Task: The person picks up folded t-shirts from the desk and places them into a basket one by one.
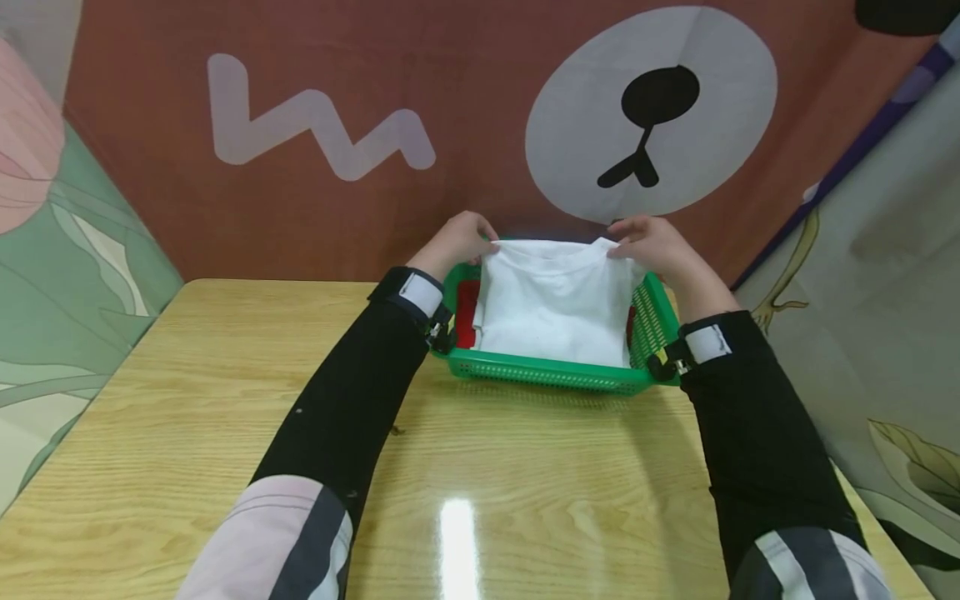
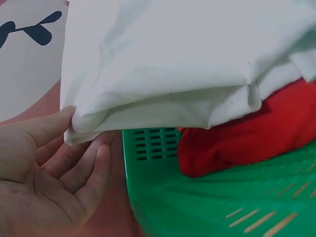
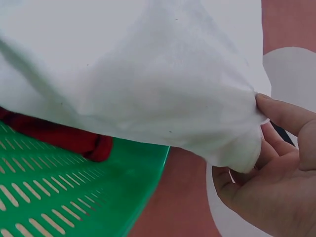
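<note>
A folded white T-shirt [image 1: 555, 300] lies over the green basket [image 1: 555, 377], its neckline edge toward the back. My left hand [image 1: 459, 243] pinches its back left corner between thumb and fingers. In the left wrist view the left hand [image 2: 59, 168] has the folded layers between thumb and fingertips. At the back right corner my right hand [image 1: 656, 246] pinches the cloth. The right wrist view shows that hand [image 3: 276, 163] with its thumb on top of the fabric and fingers beneath. Under the shirt, red cloth [image 2: 247, 133] rests in the basket, mostly hidden.
The basket stands at the back edge of a light wooden table [image 1: 300, 483]. Right behind it hangs a brown curtain [image 1: 480, 100] with a printed bear face. Patterned cloth [image 1: 885, 317] hangs along the right side, and more [image 1: 67, 292] along the left.
</note>
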Action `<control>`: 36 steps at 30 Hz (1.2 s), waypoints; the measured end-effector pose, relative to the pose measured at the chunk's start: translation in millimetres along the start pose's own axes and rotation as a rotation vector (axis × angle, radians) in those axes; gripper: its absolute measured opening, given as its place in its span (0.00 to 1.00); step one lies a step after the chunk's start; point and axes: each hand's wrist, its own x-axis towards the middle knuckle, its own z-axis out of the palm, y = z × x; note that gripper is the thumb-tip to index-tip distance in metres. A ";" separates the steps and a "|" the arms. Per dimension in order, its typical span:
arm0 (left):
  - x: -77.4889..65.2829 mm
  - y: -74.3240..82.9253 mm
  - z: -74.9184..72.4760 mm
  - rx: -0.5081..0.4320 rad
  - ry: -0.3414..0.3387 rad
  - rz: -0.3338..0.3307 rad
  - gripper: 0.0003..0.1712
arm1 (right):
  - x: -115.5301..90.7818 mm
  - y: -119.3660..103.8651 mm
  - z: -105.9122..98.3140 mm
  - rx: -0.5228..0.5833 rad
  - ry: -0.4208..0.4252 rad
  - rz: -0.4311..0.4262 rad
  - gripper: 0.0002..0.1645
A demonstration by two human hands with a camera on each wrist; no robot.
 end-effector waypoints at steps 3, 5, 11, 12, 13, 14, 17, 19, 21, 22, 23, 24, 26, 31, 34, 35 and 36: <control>-1.1 -1.0 0.9 0.008 0.005 -0.013 0.16 | 2.3 1.5 1.3 0.004 -0.013 0.004 0.36; -1.5 -1.7 1.3 0.015 0.004 -0.016 0.16 | 3.2 1.9 1.9 0.008 -0.022 0.002 0.36; -1.7 -2.5 2.2 0.013 -0.009 -0.012 0.16 | 4.7 2.5 4.1 -0.009 -0.012 0.017 0.36; -1.6 -2.5 2.1 0.011 -0.011 -0.013 0.17 | 5.6 2.8 4.4 -0.010 -0.011 0.021 0.36; -1.5 -2.6 1.9 0.010 -0.013 -0.015 0.17 | 6.6 3.1 4.7 -0.012 -0.011 0.024 0.36; -1.2 -2.4 2.0 0.010 -0.015 -0.017 0.17 | 7.7 3.1 5.0 -0.013 -0.010 0.029 0.35; -0.1 -2.4 1.9 0.018 -0.026 -0.025 0.17 | 11.2 2.8 6.2 -0.015 -0.010 0.033 0.34; 0.8 -2.3 1.9 0.031 -0.038 -0.032 0.17 | 13.5 2.1 7.4 -0.018 -0.011 0.036 0.33; 1.9 -2.3 1.8 0.045 -0.054 -0.040 0.17 | 15.7 1.2 8.7 -0.019 -0.013 0.037 0.32; 2.4 -2.3 1.7 0.053 -0.061 -0.045 0.17 | 16.8 0.7 9.4 -0.021 -0.015 0.036 0.32; 2.9 -2.3 1.6 0.059 -0.068 -0.049 0.18 | 17.7 0.2 10.0 -0.021 -0.018 0.036 0.32; 3.4 -2.4 1.6 0.067 -0.074 -0.051 0.18 | 18.6 -0.3 10.5 -0.020 -0.020 0.037 0.31; 4.2 -2.6 1.7 0.074 -0.084 -0.055 0.19 | 20.3 -0.9 11.2 -0.020 -0.026 0.036 0.31; 5.3 -3.9 1.8 0.083 -0.095 -0.055 0.20 | 23.2 -1.3 12.5 -0.020 -0.041 0.042 0.30; 5.1 -4.6 1.1 0.089 -0.094 -0.049 0.20 | 24.8 -1.0 13.2 -0.026 -0.040 0.055 0.30; 4.9 -4.8 0.9 0.088 -0.093 -0.047 0.21 | 25.3 -1.0 13.4 -0.028 -0.039 0.058 0.30; 4.6 -4.9 0.6 0.088 -0.093 -0.046 0.21 | 25.8 -1.0 13.4 -0.029 -0.039 0.062 0.30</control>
